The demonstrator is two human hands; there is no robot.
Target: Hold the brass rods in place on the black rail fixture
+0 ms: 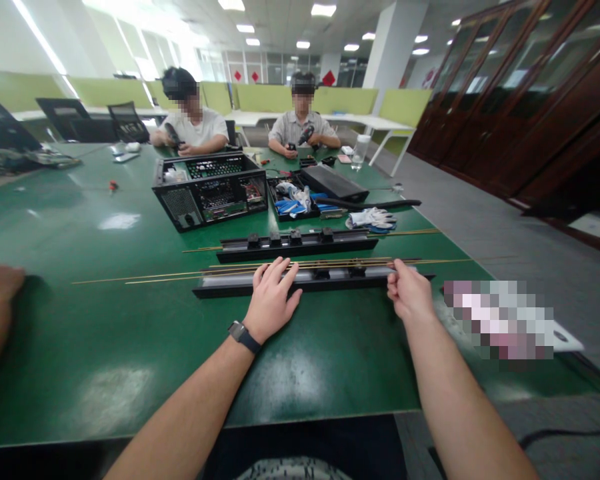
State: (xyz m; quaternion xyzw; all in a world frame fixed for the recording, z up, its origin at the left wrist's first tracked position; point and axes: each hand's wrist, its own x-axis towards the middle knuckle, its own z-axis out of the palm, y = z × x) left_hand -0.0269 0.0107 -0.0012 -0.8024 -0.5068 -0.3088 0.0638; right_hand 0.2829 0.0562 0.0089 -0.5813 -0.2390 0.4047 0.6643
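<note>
Rods [330,264] past both ends of near channel [350,283]

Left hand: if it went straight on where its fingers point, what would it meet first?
The left hand seems to rest on the thin gold-coloured rods; past these, it would probably meet the farther black channel first, though depth and height are hard to judge.

Forward-down head view across green table [145,333]

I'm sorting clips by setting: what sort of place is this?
Probably an office used partly as a workshop: green partitions and white desks stand behind, and an open computer case sits on the green table.
</note>
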